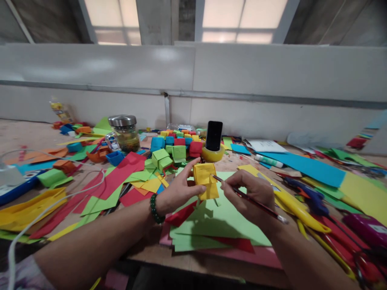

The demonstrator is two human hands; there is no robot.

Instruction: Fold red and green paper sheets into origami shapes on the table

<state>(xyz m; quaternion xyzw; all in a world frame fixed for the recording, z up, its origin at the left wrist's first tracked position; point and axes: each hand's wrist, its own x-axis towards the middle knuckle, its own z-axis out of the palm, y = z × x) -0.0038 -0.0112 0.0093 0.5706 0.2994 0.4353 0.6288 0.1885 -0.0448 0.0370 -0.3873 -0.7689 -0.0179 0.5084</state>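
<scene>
At the near edge of the wooden tabletop point(157, 259), flat green paper sheets point(238, 219) are stacked over pink paper point(263, 256), their smooth faces darkened by shadow. Above this stack, a small yellow paper box point(203, 174), creased and square-faced, is held up by the left hand point(181, 186), its thumb and fingers clamped on the box's sides. A bracelet of round, glossy dark green beads point(155, 209) is worn on that wrist. A slim, dark-striped pencil point(246, 196) is gripped between the pinched thumb and fingers of the right hand point(250, 187), its point brought to the box's front face. To the right, a smooth yellow plastic-handled tool point(302, 211) is laid on paper strips. Beyond the hands, folded paper cubes point(179, 154) are clustered, flanked by a glass mug point(125, 139) with a metal lid and a black phone point(214, 135) propped upright at a yellow ring-shaped roll point(213, 154). Farthest back, pale windows point(244, 16) are set above smooth white panels point(272, 68).
</scene>
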